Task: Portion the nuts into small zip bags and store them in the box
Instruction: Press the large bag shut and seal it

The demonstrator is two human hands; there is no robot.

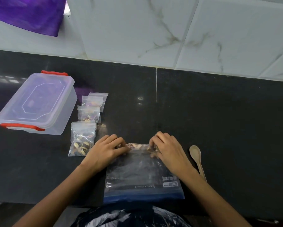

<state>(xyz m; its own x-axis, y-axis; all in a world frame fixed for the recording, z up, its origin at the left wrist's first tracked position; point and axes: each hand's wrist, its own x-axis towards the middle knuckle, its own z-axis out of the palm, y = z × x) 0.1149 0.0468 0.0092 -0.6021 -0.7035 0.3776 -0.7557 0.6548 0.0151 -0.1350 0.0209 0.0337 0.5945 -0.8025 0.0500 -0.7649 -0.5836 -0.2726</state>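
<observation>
From the head cam, looking down: both hands are working the far end of the big zip bag (142, 176), which is lying flat on the dark counter (219, 128) with its blue zip strip at the near edge. The left hand (104, 151) and right hand (168, 149) are each curling their fingers round that far end, where the last of the nuts (138, 146) are bunched up, so it looks like the bag is getting rolled or folded over them. If that's the step, I'd say keep both sides rolling evenly and squeeze the air toward the zip, otherwise the nuts slide sideways and the roll goes lopsided.

Around it: three or four small bags (82, 140) already filled with nuts are lying in a row just left of the left hand, not in the box (37, 104) yet. The box is sitting further left with its red-clipped lid on, so that has to come off before anything gets stored. A wooden spoon (197, 159) is lying just right of the right wrist, easy to knock. Something purple (31, 13) is hanging on the tiled wall, well out of the way.
</observation>
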